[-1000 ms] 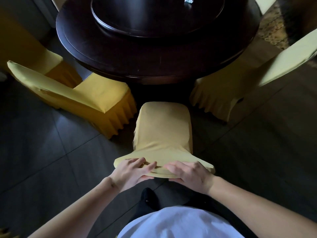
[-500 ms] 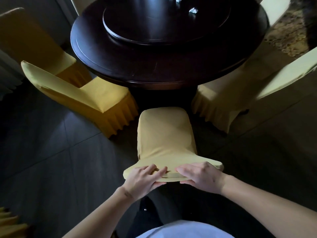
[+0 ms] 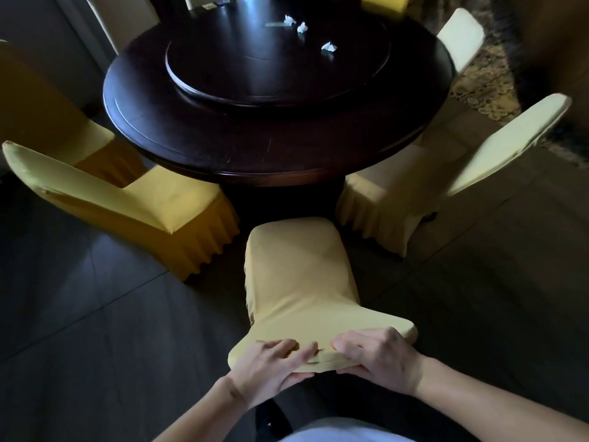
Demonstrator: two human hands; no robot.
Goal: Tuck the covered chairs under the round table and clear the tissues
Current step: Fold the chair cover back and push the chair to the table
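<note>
A yellow-covered chair (image 3: pixel 296 275) stands in front of me, its seat pointing at the dark round table (image 3: pixel 223 148). My left hand (image 3: pixel 271 368) and my right hand (image 3: pixel 379 358) both grip the top of its backrest, fingers over the front and thumbs underneath. The seat's front edge sits just short of the table's rim. Three crumpled white tissues (image 3: pixel 329 47) lie on the far part of the lazy Susan (image 3: pixel 277 68) at the table's middle.
Another yellow chair (image 3: pixel 137 199) stands angled at the left, a pale-covered chair (image 3: pixel 424 180) at the right, both partly under the table. More chairs stand at the far side. Dark tiled floor lies around me; a patterned carpet (image 3: pixel 484 90) is at the right.
The view has tilted up, bringing more of the table top and the tissues into sight. Both hands stay on the backrest of the chair, which looks hardly moved relative to the table.
</note>
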